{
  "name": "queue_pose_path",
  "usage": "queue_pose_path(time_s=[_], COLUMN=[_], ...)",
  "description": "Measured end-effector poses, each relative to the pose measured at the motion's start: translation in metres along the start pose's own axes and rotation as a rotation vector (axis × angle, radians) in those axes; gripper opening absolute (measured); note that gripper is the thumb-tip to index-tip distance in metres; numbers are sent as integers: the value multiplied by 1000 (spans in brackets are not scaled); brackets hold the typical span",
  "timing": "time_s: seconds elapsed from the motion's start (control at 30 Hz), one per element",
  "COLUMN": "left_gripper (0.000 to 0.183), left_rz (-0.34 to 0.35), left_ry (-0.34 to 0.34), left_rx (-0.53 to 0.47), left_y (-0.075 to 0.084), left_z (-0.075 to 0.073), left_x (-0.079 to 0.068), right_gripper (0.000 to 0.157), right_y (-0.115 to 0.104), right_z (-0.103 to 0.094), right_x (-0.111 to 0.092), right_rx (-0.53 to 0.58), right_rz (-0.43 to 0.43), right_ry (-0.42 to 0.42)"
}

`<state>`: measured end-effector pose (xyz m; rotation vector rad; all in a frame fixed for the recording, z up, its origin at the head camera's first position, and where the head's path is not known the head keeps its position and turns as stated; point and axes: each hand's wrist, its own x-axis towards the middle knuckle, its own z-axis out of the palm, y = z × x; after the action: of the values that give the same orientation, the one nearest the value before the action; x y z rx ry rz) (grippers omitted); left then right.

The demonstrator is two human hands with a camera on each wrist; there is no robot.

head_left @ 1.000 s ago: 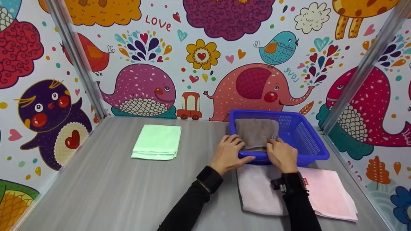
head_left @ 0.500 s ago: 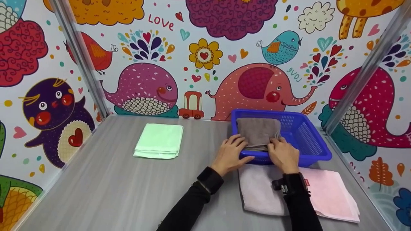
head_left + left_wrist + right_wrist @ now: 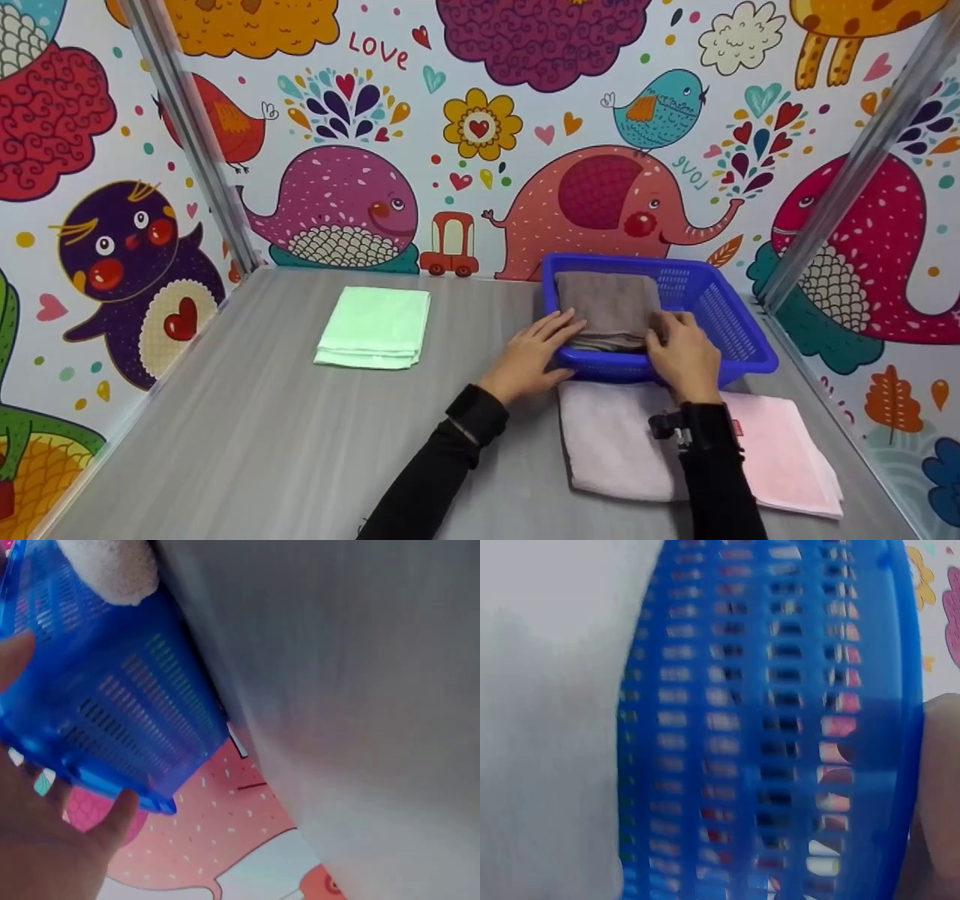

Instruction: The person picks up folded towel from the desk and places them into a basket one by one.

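Observation:
A folded brown towel [image 3: 609,304] lies in the left part of a blue plastic basket [image 3: 742,364] in the head view. My left hand [image 3: 525,360] reaches over the basket's front left corner, fingers fairly straight and fingertips at the towel's left edge. My right hand [image 3: 684,358] reaches over the front rim, its fingers bent down at the towel's right edge. Those fingertips are partly hidden, so I cannot tell whether they pinch the cloth. In the left wrist view, the left thumb [image 3: 116,817] shows beside the basket's slotted wall [image 3: 142,705].
A folded mint-green towel [image 3: 375,326] lies on the grey table [image 3: 247,435] to the left. In front of the basket lie a pale lilac towel [image 3: 615,450] and a pink towel [image 3: 787,450] with a red tag, partly under the right arm. Printed walls enclose the table.
My right hand has shifted right, to the brown towel's right edge. The left hand has drawn slightly left, its fingers straighter. The brown towel's lower right corner now lies flatter.

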<state>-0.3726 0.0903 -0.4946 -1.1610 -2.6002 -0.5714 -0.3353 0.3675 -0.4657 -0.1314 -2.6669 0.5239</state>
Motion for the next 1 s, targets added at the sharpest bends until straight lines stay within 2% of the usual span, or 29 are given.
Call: queue_pose_path(time_s=[0.07, 0.17, 0.3, 0.37, 0.43, 0.53, 0.67, 0.77, 0.87, 1.0], left_gripper=[79, 81, 79, 76, 73, 66, 58, 57, 58, 57], left_rz=[-15, -59, -129, -164, -213, -301, -471, -604, -675, -675], left_ry=[-9, -8, 18, 41, 56, 58, 16, -42, -119, -205], left_rx=[-32, -71, -74, -57, -23, 31, 87, 88, 32, -54], left_y=[-4, -14, -44, -66, -90, -126, -168, -188, -199, -203], left_z=[-5, -14, -34, -47, -62, -86, -116, -128, -128, -122], left_x=[-3, -7, -19, -32, -49, -84, -137, -169, -182, -179], right_gripper=[47, 57, 74, 78, 77, 71, 69, 68, 67, 66], right_y=[14, 42, 78, 91, 99, 103, 100, 99, 101, 104], right_z=[-11, -28, -41, -40, -37, -32, -26, -24, -26, -30], right_x=[2, 3, -2, -4, -7, -8, -9, -11, -11, -11], right_rx=[-15, -2, 155, 247, 318, 428, 562, 597, 603, 626], right_rz=[28, 152, 374, 432, 460, 481, 512, 522, 525, 535], right_ry=[28, 71, 83, 61, 35, 28, 36, 24, 19, 20])
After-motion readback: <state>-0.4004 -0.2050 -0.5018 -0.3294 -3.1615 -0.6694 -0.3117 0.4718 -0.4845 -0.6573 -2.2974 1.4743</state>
